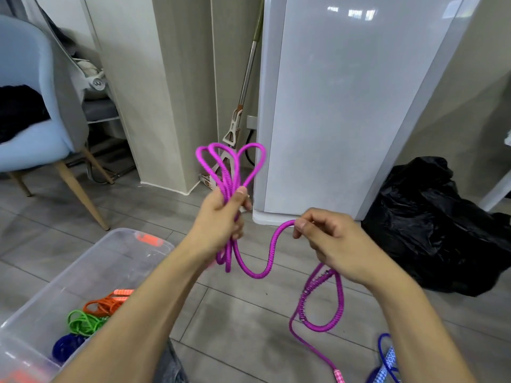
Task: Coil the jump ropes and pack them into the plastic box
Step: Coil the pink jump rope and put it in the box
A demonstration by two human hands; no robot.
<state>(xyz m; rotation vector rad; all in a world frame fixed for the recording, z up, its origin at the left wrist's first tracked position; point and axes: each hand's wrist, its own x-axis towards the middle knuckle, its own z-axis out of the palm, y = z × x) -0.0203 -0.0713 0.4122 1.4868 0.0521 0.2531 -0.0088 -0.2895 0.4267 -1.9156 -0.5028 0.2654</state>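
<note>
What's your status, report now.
Left hand gripping pink rope loops. Right hand pinching next length. Three ropes in box. Nothing blocking.

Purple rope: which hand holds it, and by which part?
Both. The left hand clamps the gathered loops of the purple rope below their tops; the right hand pinches the loose strand running from the bundle.

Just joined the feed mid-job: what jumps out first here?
The bright pink rope at centre: the left hand grips its gathered loops upright, while the right hand pinches the slack beside it. At lower left, the clear box already holds orange, green and blue ropes.
</note>
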